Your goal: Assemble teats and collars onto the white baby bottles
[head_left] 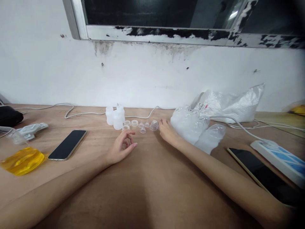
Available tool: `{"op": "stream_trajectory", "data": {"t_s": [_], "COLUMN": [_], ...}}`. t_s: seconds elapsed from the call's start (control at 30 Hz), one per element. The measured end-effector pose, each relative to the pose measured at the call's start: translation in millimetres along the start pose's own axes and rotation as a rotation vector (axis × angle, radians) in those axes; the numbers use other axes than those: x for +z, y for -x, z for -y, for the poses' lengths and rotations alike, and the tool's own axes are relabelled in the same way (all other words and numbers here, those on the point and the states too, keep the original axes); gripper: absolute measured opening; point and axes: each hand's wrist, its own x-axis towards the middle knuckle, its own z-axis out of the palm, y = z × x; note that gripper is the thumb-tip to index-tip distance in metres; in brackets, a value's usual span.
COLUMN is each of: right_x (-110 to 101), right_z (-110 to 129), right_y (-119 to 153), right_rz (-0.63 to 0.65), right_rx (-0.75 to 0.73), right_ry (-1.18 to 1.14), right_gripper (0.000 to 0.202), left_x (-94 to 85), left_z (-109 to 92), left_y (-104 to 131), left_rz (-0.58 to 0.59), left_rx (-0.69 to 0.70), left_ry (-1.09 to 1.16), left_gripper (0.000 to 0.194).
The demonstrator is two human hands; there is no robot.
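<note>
My left hand (122, 147) rests above the wooden table, thumb and loosely bent fingers apart, holding nothing. Just beyond it stand white translucent bottles (118, 118) in a tight group. Several clear-white rings (134, 123) lie right of the bottles, then several small clear teats (142, 130) and a clear domed cap (154, 125). My right hand (166, 131) is right of that cap, its fingers drawn together at the table; what they hold, if anything, is hidden. Against its right side lies a heap of clear bagged domed pieces (190, 124).
A phone (68, 145) and a yellow liquid pouch (23, 160) lie left. On the right are another phone (262, 175), a power strip (281, 160) and a white plastic bag (228, 105). White cables (95, 113) run along the wall; a black pouch (10, 116) sits far left.
</note>
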Motion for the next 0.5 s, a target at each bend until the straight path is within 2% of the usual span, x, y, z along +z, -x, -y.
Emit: {"op": "stream_trajectory", "data": {"t_s": [0.23,0.5], "right_x": [-3.4,-14.6], "right_z": [4.7,16.6], "right_y": [2.8,36.3], "right_rz": [0.009,-0.008], "right_rx": [-0.004,-0.101], "right_ry": [0.009,0.006], "right_gripper": [0.035,0.04], "left_x": [-0.7,-0.8], "left_z": [0.1,0.4], "left_y": [-0.1,0.2], "left_rz": [0.003,0.01], "left_rx": [0.035,0.031], "left_ry": [-0.021,-0.046], "left_gripper": [0.028,0.028]}}
